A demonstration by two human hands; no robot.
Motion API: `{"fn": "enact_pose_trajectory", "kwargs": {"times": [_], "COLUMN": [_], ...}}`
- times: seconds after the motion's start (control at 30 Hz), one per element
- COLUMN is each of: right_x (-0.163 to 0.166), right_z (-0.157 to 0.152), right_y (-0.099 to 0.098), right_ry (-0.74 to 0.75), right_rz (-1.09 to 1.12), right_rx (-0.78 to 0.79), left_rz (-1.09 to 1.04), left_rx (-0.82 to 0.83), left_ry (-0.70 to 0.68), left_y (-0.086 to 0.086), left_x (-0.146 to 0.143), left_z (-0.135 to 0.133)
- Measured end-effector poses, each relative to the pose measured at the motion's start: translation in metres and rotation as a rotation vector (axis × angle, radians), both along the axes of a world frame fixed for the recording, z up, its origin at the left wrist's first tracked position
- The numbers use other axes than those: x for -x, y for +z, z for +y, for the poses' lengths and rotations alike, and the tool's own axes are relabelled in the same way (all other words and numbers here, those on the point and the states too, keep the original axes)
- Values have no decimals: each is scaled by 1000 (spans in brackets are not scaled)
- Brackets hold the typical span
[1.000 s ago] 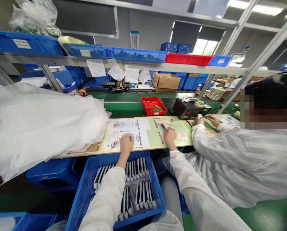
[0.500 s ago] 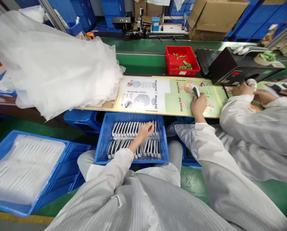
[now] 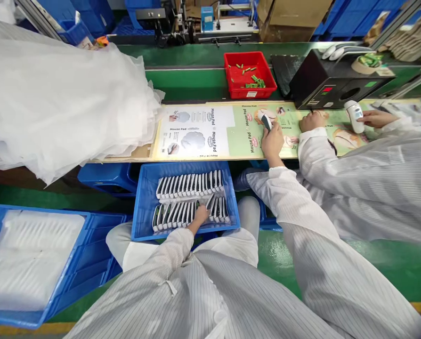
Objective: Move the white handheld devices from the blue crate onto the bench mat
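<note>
"Mouse Pad" printed repeatedly on packaging card sheet [image 3: 196, 132].

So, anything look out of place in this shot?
Two things. A heap of thin white plastic sheeting sprawls past the front edge of the tan board and droops, looking ready to slide. In the blue plastic crate, one slim black-and-white item sits crooked across the row beside the left hand.

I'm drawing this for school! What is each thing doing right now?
Right hand: closed around a black-and-white packet
Left hand: down among the packets in the crate
Blue crate: filled with two rows of packets on edge
Red tray: holding loose green bits
Co-worker's hand: holding a white device upright
White plastic sheets: piled loosely in a heap
</note>
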State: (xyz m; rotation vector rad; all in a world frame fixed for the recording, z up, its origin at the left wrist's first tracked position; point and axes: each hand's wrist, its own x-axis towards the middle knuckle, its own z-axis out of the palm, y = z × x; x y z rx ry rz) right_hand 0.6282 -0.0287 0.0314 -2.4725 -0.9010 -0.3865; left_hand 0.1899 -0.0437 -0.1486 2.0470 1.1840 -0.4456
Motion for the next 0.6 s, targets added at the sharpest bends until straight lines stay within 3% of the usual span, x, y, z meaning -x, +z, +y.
{"fn": "enact_pose_trajectory", "kwargs": {"times": [0.13,0.23,0.33,0.47,0.6], "right_x": [2,3,6,12,14], "right_z": [1,1,1,0,1], "right_y": [1,2,5,11,12], "right_ry": [-12,-10,-11,-20,-32], "right_rz": [16,24,32,39,33], "right_rx": [-7,0,0,4,3], "left_rz": [-252,-513,-670,-801,-970], "left_rx": [-141,-161,-28,261,348], "left_ry": [24,-12,35,237,357], "left_y": [24,44,58,71,91], "left_x": [20,31,33,26,17], "left_z": [9,19,26,21,10]}}
